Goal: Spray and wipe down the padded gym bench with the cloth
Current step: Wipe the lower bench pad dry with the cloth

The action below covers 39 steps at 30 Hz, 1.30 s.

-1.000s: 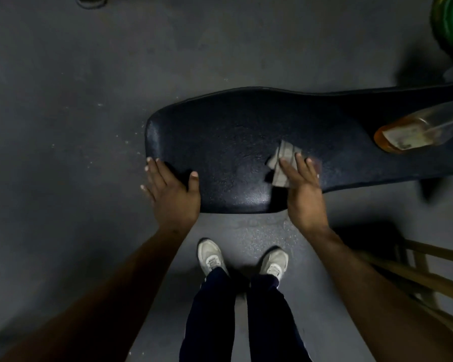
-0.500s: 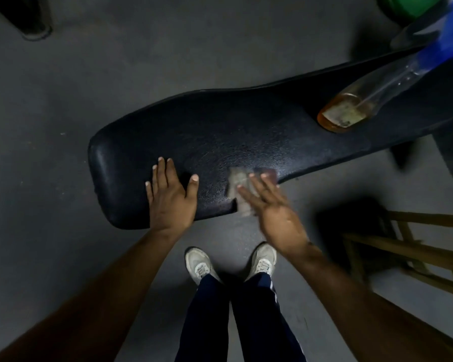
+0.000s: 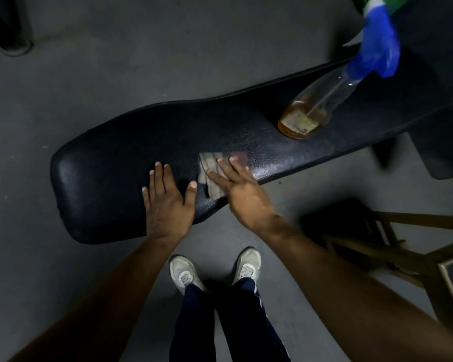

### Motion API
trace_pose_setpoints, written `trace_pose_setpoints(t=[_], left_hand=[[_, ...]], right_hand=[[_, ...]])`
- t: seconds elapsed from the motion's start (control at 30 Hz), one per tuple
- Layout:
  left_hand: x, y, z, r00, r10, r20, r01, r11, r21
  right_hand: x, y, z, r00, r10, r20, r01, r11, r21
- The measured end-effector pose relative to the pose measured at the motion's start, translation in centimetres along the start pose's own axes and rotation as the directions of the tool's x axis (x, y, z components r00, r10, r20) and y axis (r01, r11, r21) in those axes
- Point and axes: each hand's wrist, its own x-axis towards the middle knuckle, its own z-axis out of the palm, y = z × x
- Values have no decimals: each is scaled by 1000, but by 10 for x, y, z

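The black padded gym bench (image 3: 110,178) runs from lower left to upper right across the grey floor. My left hand (image 3: 168,202) lies flat on its near edge with the fingers spread, holding nothing. My right hand (image 3: 243,189) presses flat on a small grey cloth (image 3: 209,171) on the pad, just right of the left hand. A clear spray bottle (image 3: 322,105) with amber liquid and a blue trigger head stands on the bench further right, apart from both hands.
A wooden stool frame (image 3: 408,246) stands on the floor at the lower right. A dark post base (image 3: 13,45) is at the top left. My two white shoes (image 3: 183,275) stand just in front of the bench. A green object (image 3: 387,1) shows at the top right.
The view has shifted so the bench sits further right and tilted. My right hand with the cloth has slid along the near part of the pad. My left hand stays flat on the bench edge.
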Motion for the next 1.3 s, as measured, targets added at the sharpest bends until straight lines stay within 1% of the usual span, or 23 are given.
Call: trace_pose_setpoints(t=[0.07,0.17,0.27,0.33,0.43,0.57,0.67,0.73,0.87,0.97,1.1,1.2,1.3], left_hand=[[0,10,-1,1000,7,0,-7,1000,-9],[2,22,-2,999,32,-25,-32,999,-3],[3,35,-1,999,44,-29,-43,999,4],[3,46,2,998,53,-22,-53,999,7],[1,64,9,997,78,-18,-78,997,8],[2,93,13,991,134,-7,-134,991,5],[7,121,11,985,171,-6,-171,985,-19],[11,142,6,976,216,-6,-216,976,-39],[23,192,-7,952,305,7,-301,944,-135],[33,229,-15,930,367,5,-359,914,-189],[43,272,-20,913,407,22,-389,888,-246],[49,290,-19,896,443,17,-425,868,-257],[58,296,-18,901,434,-1,-415,863,-288]], right_hand=[[-18,21,2,999,28,18,-28,999,30],[-40,63,-12,986,162,30,-164,981,104],[-53,105,-29,946,324,-22,-317,936,150],[-56,128,-37,915,399,-61,-384,907,172],[-61,148,-46,877,472,-92,-449,872,197],[-71,162,-54,832,540,-129,-476,813,337],[-85,167,-67,793,582,-179,-458,763,455],[-94,164,-81,767,613,-192,-427,710,560],[-114,161,-106,703,697,-144,-393,549,737],[-120,165,-117,661,736,-145,-363,483,797],[-129,164,-130,653,744,-143,-287,418,862],[-135,158,-136,647,748,-151,-244,390,888],[-141,150,-137,629,765,-139,-178,316,932]])
